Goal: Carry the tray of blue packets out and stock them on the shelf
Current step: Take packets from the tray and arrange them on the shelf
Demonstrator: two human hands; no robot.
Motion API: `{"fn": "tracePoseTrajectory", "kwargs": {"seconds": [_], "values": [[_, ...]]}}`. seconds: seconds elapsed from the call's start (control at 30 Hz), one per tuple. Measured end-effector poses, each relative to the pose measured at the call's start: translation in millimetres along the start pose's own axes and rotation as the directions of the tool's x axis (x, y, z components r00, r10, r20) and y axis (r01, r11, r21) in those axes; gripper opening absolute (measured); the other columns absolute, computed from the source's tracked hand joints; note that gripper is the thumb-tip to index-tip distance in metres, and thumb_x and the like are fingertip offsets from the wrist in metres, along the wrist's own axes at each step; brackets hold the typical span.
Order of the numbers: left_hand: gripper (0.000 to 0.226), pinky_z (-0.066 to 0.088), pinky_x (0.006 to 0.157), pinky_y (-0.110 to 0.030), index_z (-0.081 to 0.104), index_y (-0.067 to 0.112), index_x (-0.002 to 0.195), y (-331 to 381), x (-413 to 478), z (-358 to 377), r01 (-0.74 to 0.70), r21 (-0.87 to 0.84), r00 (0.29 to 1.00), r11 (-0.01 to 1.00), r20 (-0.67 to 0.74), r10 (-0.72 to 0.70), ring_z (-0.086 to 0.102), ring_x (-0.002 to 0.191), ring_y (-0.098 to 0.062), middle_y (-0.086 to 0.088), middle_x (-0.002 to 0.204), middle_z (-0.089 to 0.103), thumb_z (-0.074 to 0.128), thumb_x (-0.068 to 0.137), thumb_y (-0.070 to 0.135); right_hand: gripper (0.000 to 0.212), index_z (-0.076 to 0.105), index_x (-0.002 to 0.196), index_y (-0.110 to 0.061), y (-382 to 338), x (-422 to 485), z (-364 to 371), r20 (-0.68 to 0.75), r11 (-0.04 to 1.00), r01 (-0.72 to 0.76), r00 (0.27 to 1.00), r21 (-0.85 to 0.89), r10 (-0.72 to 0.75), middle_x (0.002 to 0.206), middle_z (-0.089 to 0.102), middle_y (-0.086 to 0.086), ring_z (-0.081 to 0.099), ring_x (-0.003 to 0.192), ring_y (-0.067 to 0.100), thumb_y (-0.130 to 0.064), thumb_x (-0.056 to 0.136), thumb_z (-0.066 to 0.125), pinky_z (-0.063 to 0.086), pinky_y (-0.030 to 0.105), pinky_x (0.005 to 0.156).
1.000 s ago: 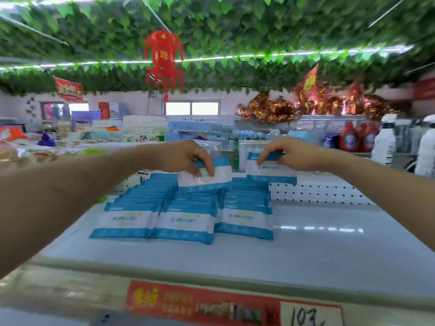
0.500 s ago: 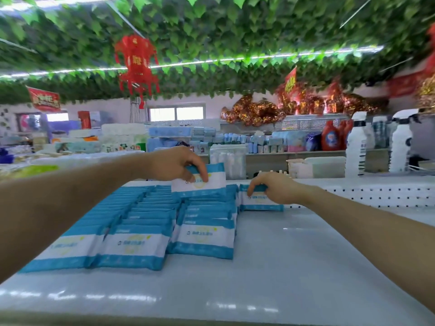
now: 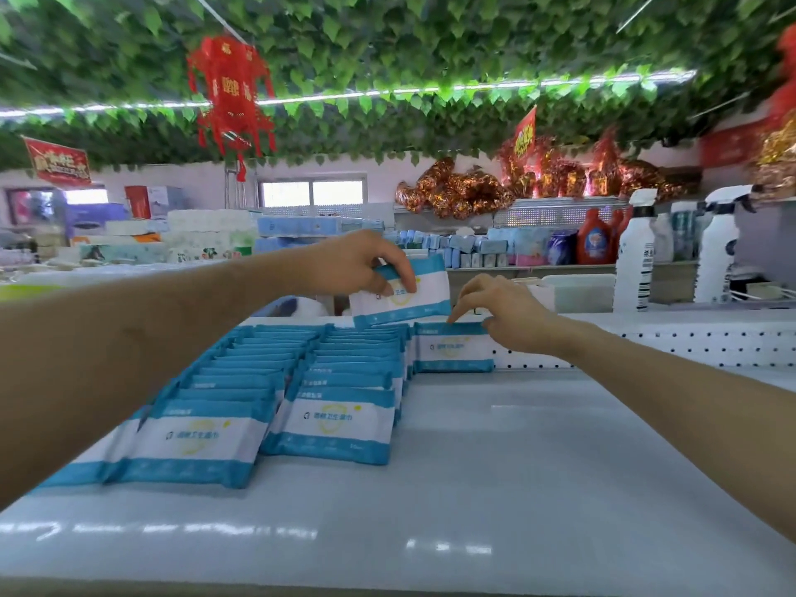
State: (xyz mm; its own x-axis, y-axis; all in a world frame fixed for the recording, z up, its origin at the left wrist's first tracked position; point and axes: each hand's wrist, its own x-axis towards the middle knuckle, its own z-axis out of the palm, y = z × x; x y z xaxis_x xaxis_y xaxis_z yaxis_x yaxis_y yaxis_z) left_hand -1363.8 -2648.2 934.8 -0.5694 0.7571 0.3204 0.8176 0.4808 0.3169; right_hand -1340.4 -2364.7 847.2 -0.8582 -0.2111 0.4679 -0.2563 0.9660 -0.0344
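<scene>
- Under a leafy ceiling (image 3: 430, 45) and a red lantern (image 3: 230, 88), shop stocking is looking well under way on the pale shelf (image 3: 538, 458).
- Rows of packets (image 3: 275, 381) are lying overlapped from front to back on the shelf's left part, the leftmost partly hidden behind my forearm.
- I am gripping a raised packet (image 3: 413, 301) in my left hand (image 3: 353, 265), fingers curled over its top edge, holding it in the air just above the back of the rows.
- My right hand (image 3: 504, 312) is touching the top edge of a back packet (image 3: 454, 351) standing upright against the perforated rear wall, apparently opening a new row. I cannot tell whether the fingers are pinching it or only steadying it.
- By my judgement, the shelf's right part is waiting to be filled. No tray is showing, so I cannot say how many packets are left.
</scene>
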Motion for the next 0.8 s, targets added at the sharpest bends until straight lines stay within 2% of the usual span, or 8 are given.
{"fn": "tracePoseTrajectory", "kwargs": {"seconds": [0.1,0.2,0.3,0.43,0.53,0.67,0.8], "values": [[0.031,0.051,0.084,-0.016,0.079,0.034,0.102,13,28,27,-0.036,-0.003,0.999,0.999,0.026,0.036,0.065,0.099,0.001,0.02,0.118,0.068,0.072,0.093,0.005,0.062,0.069,0.12,-0.039,11,-12,-12,-0.066,0.997,-0.074,0.995,-0.014,0.073,0.135,0.054,-0.01,0.046,0.126,0.017,0.01,0.085,0.056,0.045,0.048,0.103],[0.029,0.054,0.092,-0.026,0.08,0.023,0.107,17,51,56,-0.07,-0.02,0.996,0.997,0.055,0.071,0.064,0.1,-0.003,0.019,0.114,0.07,0.072,0.091,0.001,0.054,0.07,0.117,-0.03,23,-25,-24,-0.127,0.992,-0.119,0.985,-0.035,0.113,0.133,0.057,-0.006,0.05,0.125,0.021,0.011,0.085,0.055,0.047,0.049,0.101],[0.028,0.051,0.099,-0.035,0.079,0.024,0.107,15,66,82,-0.089,0.033,0.988,0.996,0.127,0.084,0.065,0.104,-0.01,0.019,0.113,0.07,0.072,0.09,0.002,0.056,0.071,0.119,-0.034,34,-40,-34,-0.137,0.992,-0.123,0.983,0.013,0.123,0.131,0.057,-0.008,0.049,0.124,0.019,0.009,0.089,0.053,0.044,0.049,0.104],[0.028,0.045,0.1,-0.027,0.079,0.023,0.109,-1,72,107,-0.107,0.151,0.97,0.983,0.233,0.07,0.062,0.102,-0.004,0.017,0.113,0.068,0.07,0.092,0.003,0.055,0.073,0.113,-0.04,42,-55,-41,-0.148,0.99,-0.112,0.981,0.084,0.123,0.126,0.058,-0.009,0.05,0.12,0.016,0.008,0.091,0.055,0.045,0.05,0.103],[0.028,0.044,0.099,-0.023,0.079,0.024,0.108,-10,72,108,-0.097,0.147,0.973,0.984,0.223,0.063,0.06,0.101,0.004,0.019,0.111,0.067,0.071,0.092,0.003,0.054,0.074,0.111,-0.04,47,-57,-42,-0.153,0.987,-0.125,0.978,0.097,0.139,0.124,0.057,-0.011,0.051,0.12,0.016,0.007,0.09,0.055,0.044,0.052,0.105],[0.022,0.048,0.097,-0.032,0.079,0.025,0.102,-16,75,102,-0.125,0.217,0.982,0.968,0.165,0.09,0.057,0.099,-0.003,0.012,0.108,0.061,0.077,0.088,0.008,0.054,0.074,0.11,-0.04,44,-54,-42,-0.139,0.988,-0.133,0.98,0.073,0.142,0.128,0.058,-0.009,0.05,0.123,0.018,0.007,0.09,0.056,0.042,0.052,0.107],[0.02,0.047,0.095,-0.03,0.076,0.029,0.096,-18,76,104,-0.127,0.233,0.989,0.964,0.103,0.106,0.053,0.099,-0.001,0.016,0.107,0.055,0.079,0.087,0.012,0.055,0.074,0.108,-0.042,37,-52,-40,-0.144,0.992,-0.111,0.983,0.054,0.118,0.129,0.058,-0.01,0.05,0.123,0.016,0.007,0.09,0.055,0.043,0.05,0.106]]}}
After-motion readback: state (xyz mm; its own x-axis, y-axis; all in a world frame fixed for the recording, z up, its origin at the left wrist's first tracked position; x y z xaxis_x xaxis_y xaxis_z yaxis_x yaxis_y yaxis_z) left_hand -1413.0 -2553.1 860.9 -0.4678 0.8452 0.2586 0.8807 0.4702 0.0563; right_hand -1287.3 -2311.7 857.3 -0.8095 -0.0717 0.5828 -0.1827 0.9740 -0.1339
